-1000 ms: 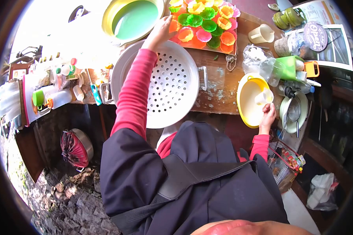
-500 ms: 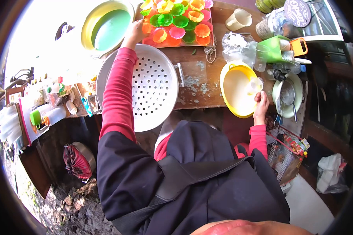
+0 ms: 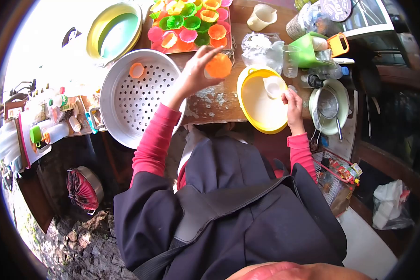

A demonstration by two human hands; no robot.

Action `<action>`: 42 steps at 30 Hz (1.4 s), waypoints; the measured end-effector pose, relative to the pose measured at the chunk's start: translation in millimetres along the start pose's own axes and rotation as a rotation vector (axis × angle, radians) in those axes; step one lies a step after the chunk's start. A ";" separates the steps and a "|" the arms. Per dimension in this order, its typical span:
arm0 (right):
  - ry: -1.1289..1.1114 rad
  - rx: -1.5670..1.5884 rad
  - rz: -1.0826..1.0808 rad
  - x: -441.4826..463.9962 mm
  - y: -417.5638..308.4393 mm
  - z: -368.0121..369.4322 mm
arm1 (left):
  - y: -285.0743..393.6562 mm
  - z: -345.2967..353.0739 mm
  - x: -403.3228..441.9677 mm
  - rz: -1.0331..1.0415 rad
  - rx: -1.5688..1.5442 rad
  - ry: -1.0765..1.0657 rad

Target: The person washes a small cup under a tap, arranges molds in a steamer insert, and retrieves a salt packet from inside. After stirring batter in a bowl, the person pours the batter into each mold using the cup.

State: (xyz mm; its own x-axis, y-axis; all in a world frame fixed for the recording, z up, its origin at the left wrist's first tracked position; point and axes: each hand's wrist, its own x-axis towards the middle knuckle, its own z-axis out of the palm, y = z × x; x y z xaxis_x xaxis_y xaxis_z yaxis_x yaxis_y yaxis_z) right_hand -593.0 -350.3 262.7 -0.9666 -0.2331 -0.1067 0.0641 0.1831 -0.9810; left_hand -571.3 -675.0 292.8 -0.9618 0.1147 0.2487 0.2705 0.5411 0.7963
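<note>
My left hand (image 3: 197, 74) is raised between the steamer tray and the yellow bowl, its fingers gripping an orange fluted cup mould (image 3: 218, 66). Another orange mould (image 3: 136, 70) sits inside the round, perforated metal steamer tray (image 3: 142, 100), near its far left side. Over on the right, my right hand (image 3: 292, 103) pinches a small whitish cup (image 3: 273, 87) above pale liquid in the yellow bowl (image 3: 241, 99). Many bright fluted moulds (image 3: 190, 22) in green, pink, yellow and orange fill a shallow orange tray (image 3: 182, 49) at the back.
A yellow basin (image 3: 92, 37) with green contents stands at the far left. Behind the bowl are a plastic bag (image 3: 261, 52), a clear cup (image 3: 290, 63) and a cream jug (image 3: 261, 17). A strainer (image 3: 328, 105) rests in a pale bowl (image 3: 343, 91) at right.
My left hand has come from the mould tray rightward and nearer, with an orange mould in it. My right hand still holds the small cup at the yellow bowl. The view has shifted slightly.
</note>
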 end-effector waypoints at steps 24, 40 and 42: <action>-0.286 -0.656 -0.340 0.8 -81.3 -7.1 | 46.2 118.6 -23.0 -0.007 -0.192 0.052; -0.265 -0.656 -0.375 0.3 -81.2 -7.2 | 45.6 114.6 -26.0 -0.013 -0.161 0.063; -0.265 -0.659 -0.368 -0.3 -82.0 -5.7 | 46.1 111.7 -26.6 -0.015 -0.165 0.058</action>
State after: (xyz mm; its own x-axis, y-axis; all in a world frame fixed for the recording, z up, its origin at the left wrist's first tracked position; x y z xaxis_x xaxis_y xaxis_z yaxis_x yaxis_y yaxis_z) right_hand -599.3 -359.8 344.1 -0.8006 -0.5926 0.0890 -0.4873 0.5575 -0.6721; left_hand -538.0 -560.1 261.3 -0.9630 0.0563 0.2635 0.2637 0.3980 0.8787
